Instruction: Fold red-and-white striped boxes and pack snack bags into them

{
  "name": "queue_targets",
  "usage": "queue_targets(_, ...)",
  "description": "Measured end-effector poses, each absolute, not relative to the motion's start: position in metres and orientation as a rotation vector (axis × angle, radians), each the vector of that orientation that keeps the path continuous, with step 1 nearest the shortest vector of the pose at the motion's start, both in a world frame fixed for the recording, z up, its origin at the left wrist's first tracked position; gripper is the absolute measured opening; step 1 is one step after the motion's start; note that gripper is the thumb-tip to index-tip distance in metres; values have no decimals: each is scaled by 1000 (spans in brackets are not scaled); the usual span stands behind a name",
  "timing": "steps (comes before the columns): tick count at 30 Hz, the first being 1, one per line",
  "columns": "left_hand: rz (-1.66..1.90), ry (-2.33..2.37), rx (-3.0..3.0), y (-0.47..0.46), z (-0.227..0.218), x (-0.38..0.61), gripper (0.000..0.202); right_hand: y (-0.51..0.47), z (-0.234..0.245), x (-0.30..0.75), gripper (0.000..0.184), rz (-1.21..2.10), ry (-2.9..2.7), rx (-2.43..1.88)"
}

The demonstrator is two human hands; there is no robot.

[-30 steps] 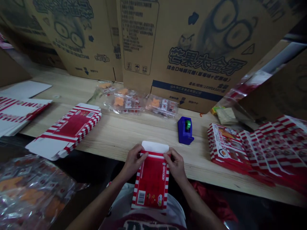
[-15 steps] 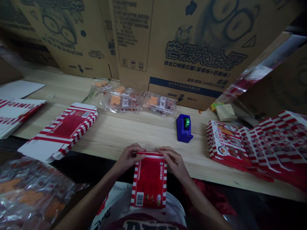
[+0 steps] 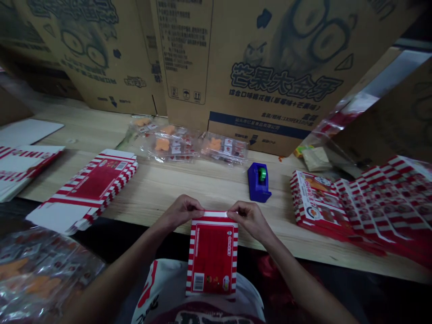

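Observation:
A red box [image 3: 213, 256] with red-and-white striped sides and a barcode is held upright against my front, over the table's near edge. My left hand [image 3: 182, 210] pinches its top left corner between thumb and fingers. At the top right corner my right hand [image 3: 249, 218] pinches the same top edge. Ahead and to the right stands a blue tape dispenser [image 3: 258, 186] with a green roll, apart from both hands. To the left lies a stack of flat striped cartons [image 3: 96, 177], printed red with white flaps.
Clear packets of orange sweets [image 3: 172, 143] lie before large cardboard boxes [image 3: 249, 101] at the back. Filled striped boxes [image 3: 319, 200] stand in rows on the right. A big bag of packets [image 3: 43, 274] sits lower left. White and red printed sheets [image 3: 27, 166] lie far left.
Both hands have shifted their fingers along the box's top edge and now pinch its corners. The box has moved slightly to the right. The view has tilted a little.

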State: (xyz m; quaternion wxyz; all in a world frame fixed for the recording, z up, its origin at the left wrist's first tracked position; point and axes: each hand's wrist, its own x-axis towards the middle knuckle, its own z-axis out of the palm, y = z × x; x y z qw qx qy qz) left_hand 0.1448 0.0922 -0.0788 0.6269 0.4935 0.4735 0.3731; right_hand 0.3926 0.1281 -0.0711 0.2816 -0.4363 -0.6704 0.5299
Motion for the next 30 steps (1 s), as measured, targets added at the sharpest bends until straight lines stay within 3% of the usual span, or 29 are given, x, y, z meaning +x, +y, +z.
queue_targets(8,852,1071,1498,91,-71,145,30,125,-72,402,23,1380,-1832,-1119)
queue_targets(11,914,1063,1572,81,-78,149,22,116,-75,407,18,1316,-1810,-1090)
queue_targets(20,1268,1087,954,65,-111,187,10,93,-103,403,13,1181,-1664,-1077)
queue_targets(27,1218,1143,984,73,-126,184,16,172,-103,462,31,560,-1246,-1466)
queue_targets(30,1212,1155,995,73,-129,184,17,200,-112,474,28,543,-1211,-1539)
